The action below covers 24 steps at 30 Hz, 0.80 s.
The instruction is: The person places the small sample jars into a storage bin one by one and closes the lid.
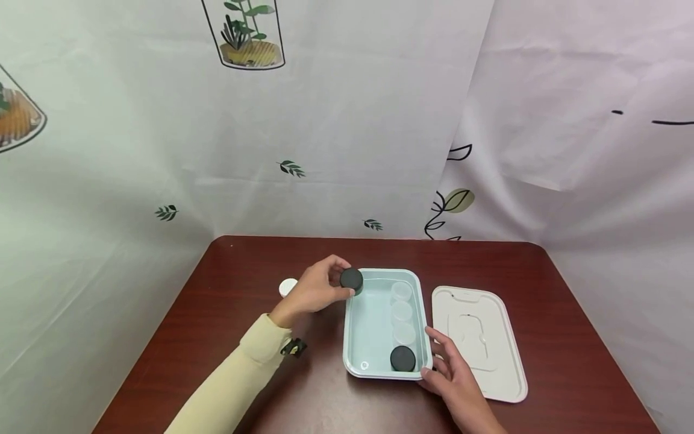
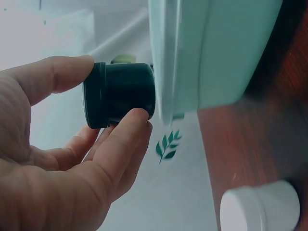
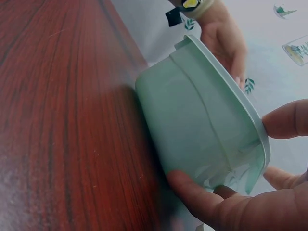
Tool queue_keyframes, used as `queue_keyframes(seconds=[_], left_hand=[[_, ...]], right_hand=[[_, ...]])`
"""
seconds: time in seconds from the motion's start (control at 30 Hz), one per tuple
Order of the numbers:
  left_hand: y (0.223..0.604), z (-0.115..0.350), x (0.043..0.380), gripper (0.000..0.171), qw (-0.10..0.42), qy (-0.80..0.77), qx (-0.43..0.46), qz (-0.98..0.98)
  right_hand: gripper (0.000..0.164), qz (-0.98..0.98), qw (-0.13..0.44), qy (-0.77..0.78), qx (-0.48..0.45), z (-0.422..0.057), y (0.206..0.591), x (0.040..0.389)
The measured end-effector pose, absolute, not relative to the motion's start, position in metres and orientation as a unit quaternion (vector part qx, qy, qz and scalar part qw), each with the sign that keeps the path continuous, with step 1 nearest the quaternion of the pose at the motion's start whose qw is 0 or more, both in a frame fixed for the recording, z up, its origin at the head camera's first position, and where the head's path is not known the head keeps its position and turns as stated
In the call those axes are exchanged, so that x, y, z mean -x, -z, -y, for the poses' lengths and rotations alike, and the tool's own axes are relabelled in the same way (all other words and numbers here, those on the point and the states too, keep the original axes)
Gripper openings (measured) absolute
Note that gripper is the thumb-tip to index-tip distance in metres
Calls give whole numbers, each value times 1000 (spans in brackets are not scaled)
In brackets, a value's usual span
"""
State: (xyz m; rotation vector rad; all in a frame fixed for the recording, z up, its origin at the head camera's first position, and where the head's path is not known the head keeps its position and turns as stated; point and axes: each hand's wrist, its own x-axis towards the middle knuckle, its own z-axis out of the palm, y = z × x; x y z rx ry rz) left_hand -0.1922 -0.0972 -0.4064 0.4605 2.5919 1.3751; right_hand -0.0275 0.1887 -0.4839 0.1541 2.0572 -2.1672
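Note:
My left hand (image 1: 320, 284) pinches a small black screw-lid jar (image 2: 127, 91) between thumb and fingers, over the far left corner of a pale blue plastic tub (image 1: 370, 346). At the tub's near right corner my right hand (image 1: 452, 378) holds on, thumb on the rim and fingers against the outer wall. Inside the tub, along its right side, stands a row: a black-lidded jar (image 1: 403, 358) nearest me, then three translucent round containers (image 1: 402, 311). On the table left of the left hand is a white jar (image 1: 287, 287), partly covered by that hand in the head view.
A white rectangular lid (image 1: 482, 343) lies on the table right of the tub. The dark red-brown wooden table (image 1: 217, 313) has rounded far corners. White printed cloth (image 1: 347, 120) hangs behind it and at both sides.

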Motion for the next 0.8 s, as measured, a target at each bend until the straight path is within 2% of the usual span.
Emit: queue_keyframes(seconds=[0.3,0.8], left_hand=[[414,65,198,45,104,-450,-184,-868],[430,23,197,48,94,-322,-200,-921]], right_hand=[[69,-690,65,719,-46,-188,484,27],[69,-689,65,720,-43,-189,485,27]])
